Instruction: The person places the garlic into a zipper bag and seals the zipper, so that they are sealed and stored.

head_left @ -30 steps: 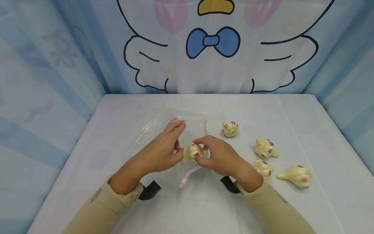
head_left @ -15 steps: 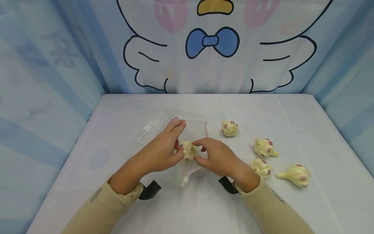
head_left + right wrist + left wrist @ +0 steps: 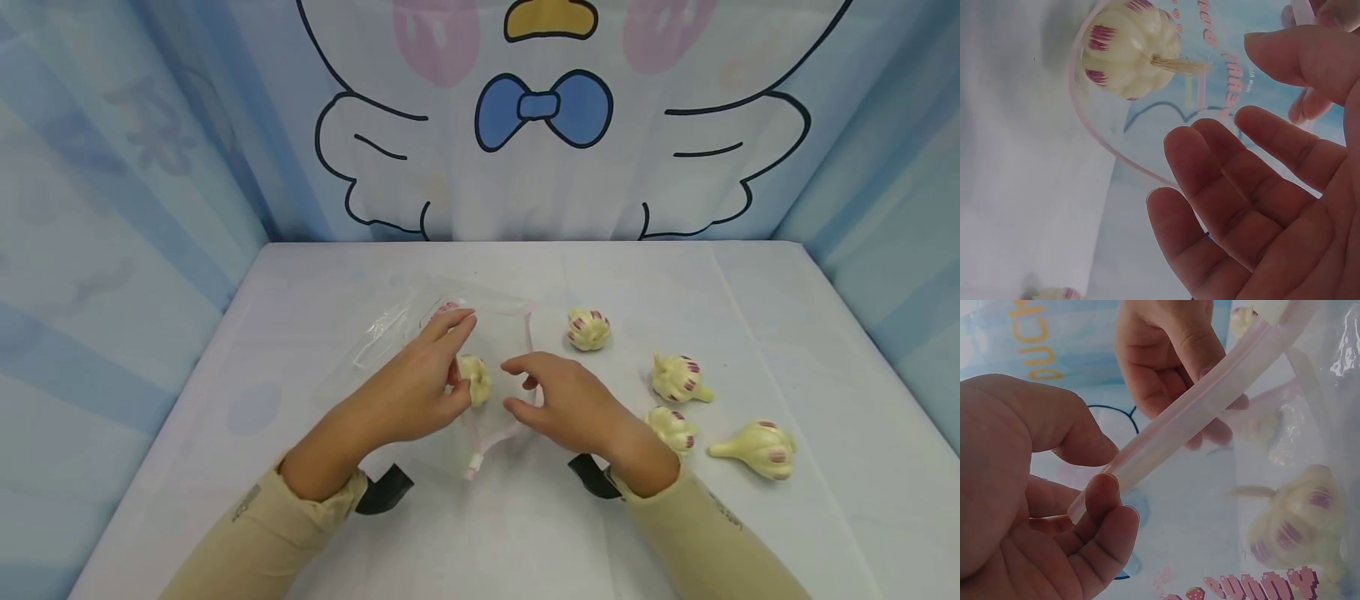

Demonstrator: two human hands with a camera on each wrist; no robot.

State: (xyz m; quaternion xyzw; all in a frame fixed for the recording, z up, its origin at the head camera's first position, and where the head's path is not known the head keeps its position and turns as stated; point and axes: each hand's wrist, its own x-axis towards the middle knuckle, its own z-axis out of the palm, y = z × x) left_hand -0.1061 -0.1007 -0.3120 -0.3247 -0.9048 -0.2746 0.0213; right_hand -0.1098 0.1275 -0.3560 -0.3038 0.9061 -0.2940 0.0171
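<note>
A clear plastic bag (image 3: 495,321) with a pink zip edge (image 3: 1166,434) lies mid-table. My left hand (image 3: 412,387) pinches that edge between thumb and fingers. Just right of the left thumb, a pale garlic bulb (image 3: 476,381) shows at the bag's mouth, partly covered by the hand. My right hand (image 3: 573,404) hovers at the bag's right side, fingers apart and holding nothing. In the right wrist view a garlic bulb with purple streaks (image 3: 1129,50) appears within the pink rim; whether it is inside or behind the plastic, I cannot tell.
Right of the bag lie several garlic bulbs: one at the back (image 3: 588,330), one further right (image 3: 681,379), another partly behind my right wrist (image 3: 672,430), and a long-stemmed one (image 3: 759,451). A printed curtain (image 3: 547,192) stands behind the white table (image 3: 525,533).
The garlic bulb has moved left from my right fingers towards my left hand. My right hand has let go of it and drawn slightly back. The left hand stays in place.
</note>
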